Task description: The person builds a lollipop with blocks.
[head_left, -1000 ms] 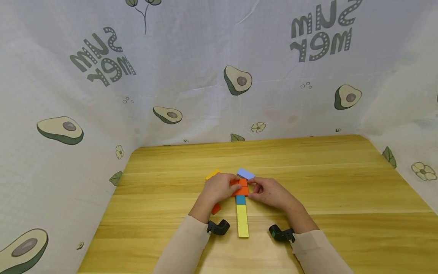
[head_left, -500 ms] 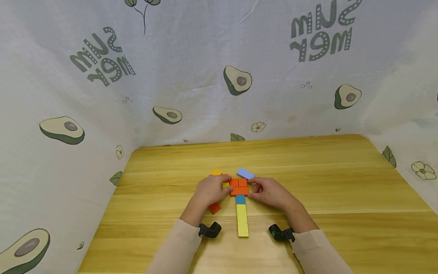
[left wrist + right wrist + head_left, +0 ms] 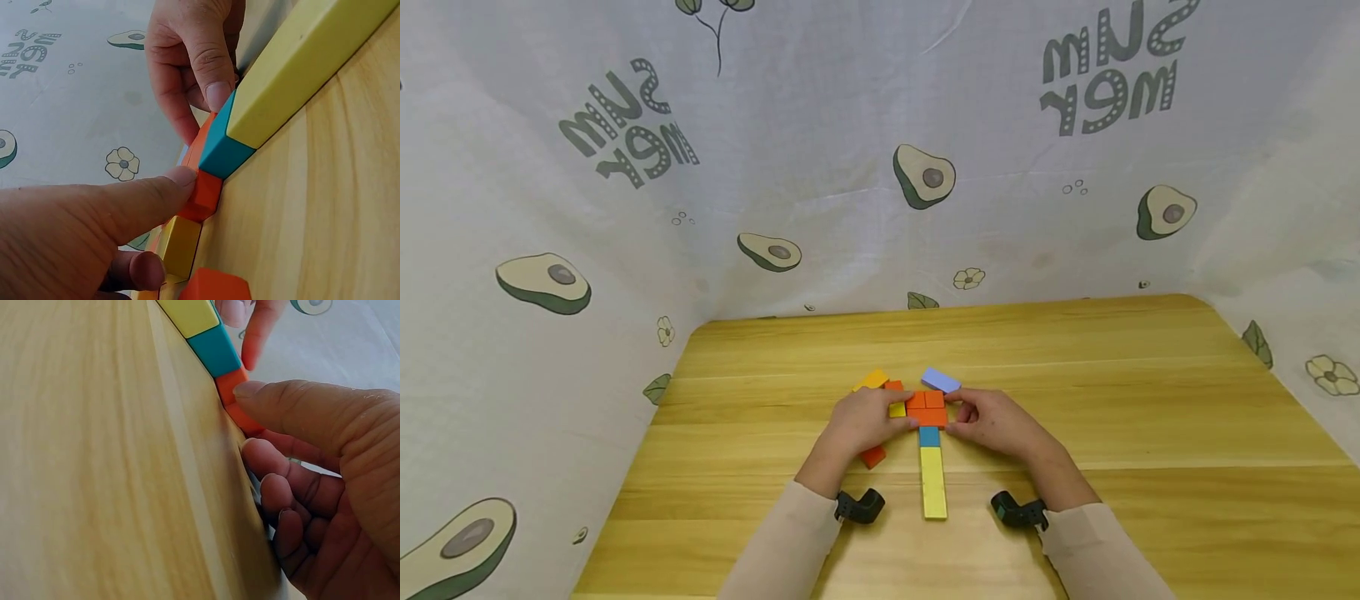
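Several orange blocks lie pushed together into a square on the wooden table. My left hand has thumb and index finger at the square's left side. At its right side, my right hand sets thumb and index finger on the corners, its other fingers curled in. Touching the front of the square is a small blue block, followed by a long yellow block in line towards me. In the left wrist view, the left thumb rests on an orange block beside a smaller yellow block.
Behind the square lies a lavender block. Around my left hand are a yellow-orange block, an orange block and another orange block, partly covered. A printed curtain hangs behind the table.
My left hand drew back left from over the orange blocks, uncovering them, then its thumb moved to the front left corner. The right hand has stayed at the right side.
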The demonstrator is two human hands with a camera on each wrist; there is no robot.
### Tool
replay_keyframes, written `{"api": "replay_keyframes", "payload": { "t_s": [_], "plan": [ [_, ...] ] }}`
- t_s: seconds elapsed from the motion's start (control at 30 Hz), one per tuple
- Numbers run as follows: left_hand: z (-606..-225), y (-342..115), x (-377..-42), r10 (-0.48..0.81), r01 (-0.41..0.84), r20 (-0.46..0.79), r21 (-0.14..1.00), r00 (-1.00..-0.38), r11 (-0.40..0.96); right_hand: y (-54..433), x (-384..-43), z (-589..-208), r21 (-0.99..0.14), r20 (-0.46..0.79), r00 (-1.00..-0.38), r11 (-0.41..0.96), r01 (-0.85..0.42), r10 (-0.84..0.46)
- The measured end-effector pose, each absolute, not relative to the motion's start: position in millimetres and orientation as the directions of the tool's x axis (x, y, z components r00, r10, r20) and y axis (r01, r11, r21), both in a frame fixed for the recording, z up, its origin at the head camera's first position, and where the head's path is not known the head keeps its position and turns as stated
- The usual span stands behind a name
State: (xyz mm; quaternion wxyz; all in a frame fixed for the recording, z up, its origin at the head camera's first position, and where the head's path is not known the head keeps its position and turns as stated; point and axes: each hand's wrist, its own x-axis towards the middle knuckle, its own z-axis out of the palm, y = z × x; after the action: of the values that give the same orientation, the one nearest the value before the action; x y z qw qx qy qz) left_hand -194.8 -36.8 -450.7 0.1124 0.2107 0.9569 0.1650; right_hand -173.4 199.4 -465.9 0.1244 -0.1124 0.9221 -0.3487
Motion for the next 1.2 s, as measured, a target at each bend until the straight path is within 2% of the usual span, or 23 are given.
{"api": "replay_keyframes", "payload": {
  "t_s": [0.2,0.47,0.63,0.83,1.2],
  "plan": [
    [-455,-36,-188,0.473,0.403,-0.101,0.388,-0.875,0.829,199,-173,-467,-0.676,-0.146,-0.942,0.726,-0.128,-0.303],
    [-459,-35,-155,0.568,0.512,0.034,0.480,-0.822,0.712,203,-172,-470,-0.692,-0.136,-0.943,0.711,-0.128,-0.303],
    [-469,-38,-137,0.624,0.559,0.029,0.480,-0.781,0.677,207,-172,-471,-0.704,-0.129,-0.944,0.699,-0.129,-0.304],
    [-475,-38,-128,0.651,0.581,0.009,0.461,-0.759,0.671,208,-172,-474,-0.716,-0.126,-0.950,0.690,-0.112,-0.285],
    [-477,-38,-126,0.647,0.589,-0.009,0.403,-0.763,0.700,207,-175,-473,-0.735,-0.104,-0.947,0.665,-0.133,-0.304]
  ]
}}
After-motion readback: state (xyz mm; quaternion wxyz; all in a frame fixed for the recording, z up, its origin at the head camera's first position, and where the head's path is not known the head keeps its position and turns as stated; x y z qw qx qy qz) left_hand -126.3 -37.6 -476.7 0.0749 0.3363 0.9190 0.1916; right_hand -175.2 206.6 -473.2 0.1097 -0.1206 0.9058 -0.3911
